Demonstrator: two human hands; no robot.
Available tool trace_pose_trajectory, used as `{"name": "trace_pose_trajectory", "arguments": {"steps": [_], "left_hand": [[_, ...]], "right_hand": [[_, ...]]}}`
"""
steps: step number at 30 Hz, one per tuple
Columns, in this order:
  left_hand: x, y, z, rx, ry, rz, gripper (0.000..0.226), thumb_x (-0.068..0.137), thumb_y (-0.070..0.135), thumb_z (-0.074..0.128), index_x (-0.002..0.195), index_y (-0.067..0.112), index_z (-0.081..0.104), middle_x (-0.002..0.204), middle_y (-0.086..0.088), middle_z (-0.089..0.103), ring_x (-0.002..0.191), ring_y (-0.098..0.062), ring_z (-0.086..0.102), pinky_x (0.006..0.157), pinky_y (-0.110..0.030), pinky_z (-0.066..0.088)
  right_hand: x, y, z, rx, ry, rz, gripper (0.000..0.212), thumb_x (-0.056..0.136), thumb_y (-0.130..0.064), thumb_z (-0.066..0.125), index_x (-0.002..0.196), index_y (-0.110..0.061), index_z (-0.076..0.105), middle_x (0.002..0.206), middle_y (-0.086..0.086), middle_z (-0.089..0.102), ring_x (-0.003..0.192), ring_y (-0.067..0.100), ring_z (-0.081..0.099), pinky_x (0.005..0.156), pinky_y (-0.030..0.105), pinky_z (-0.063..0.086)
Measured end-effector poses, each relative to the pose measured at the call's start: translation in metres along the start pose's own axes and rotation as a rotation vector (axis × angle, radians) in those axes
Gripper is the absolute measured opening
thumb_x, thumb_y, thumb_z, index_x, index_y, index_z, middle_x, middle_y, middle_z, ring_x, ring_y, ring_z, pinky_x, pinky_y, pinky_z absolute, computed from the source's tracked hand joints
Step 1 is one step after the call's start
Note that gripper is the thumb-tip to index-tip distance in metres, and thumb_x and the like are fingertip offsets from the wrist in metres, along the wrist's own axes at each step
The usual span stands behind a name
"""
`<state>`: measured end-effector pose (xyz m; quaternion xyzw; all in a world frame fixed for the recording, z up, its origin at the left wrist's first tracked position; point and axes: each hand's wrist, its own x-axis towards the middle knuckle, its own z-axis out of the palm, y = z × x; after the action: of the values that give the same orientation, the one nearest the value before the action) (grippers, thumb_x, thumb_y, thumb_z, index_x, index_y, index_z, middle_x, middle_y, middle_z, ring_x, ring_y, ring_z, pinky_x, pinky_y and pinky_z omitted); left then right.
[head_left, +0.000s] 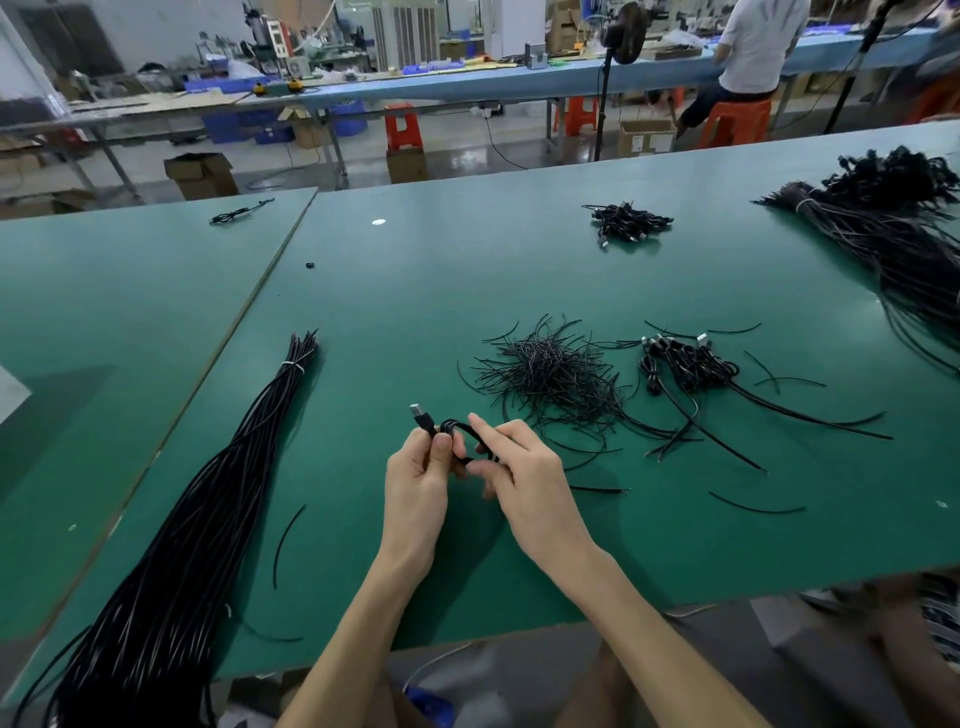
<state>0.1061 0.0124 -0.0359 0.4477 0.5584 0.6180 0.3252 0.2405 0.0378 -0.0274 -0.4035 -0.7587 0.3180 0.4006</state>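
Left hand (418, 483) first: curled round the coiled cable (460, 428), thumb pressed over the loops to stop them springing apart, with the plug (417, 411) poking out beyond the knuckles, clear of the winding. Right hand (530, 478) closing in from the other side, fingers pinching the near edge of the coil, forefinger stretched along the top (probably steadying the loops or working a tie round them; any tie in the pinch too small to make out). Held just above the worktop (467, 270), close in front of the body, handy for two-handed work on the coil. Just beyond the right hand, within easy reach, a loose heap of short ties (550, 371). Farther out to that same side, a small cluster of bound cables (685, 366), likely the place for finished pieces. Well out from the left hand, a long bundle of straight cables (197, 519), seemingly the supply. By the look of it, midway through binding the coil, not yet ready to join the cluster.
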Motion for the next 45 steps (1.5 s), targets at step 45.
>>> {"name": "trace_pose_trajectory", "arguments": {"steps": [45], "left_hand": [[-0.004,0.007,-0.004,-0.218,0.108,-0.040,0.028,0.075,0.032,0.086,0.091,0.011,0.078,0.083,-0.013,0.076,0.075,-0.024,0.072,0.075,-0.030,0.060]], "right_hand": [[-0.003,-0.003,0.003,-0.192,0.014,-0.125,0.036,0.106,-0.006,0.051,0.142,-0.006,0.056,0.102,0.001,0.049,0.077,0.020,0.058,0.074,0.039,0.053]]}}
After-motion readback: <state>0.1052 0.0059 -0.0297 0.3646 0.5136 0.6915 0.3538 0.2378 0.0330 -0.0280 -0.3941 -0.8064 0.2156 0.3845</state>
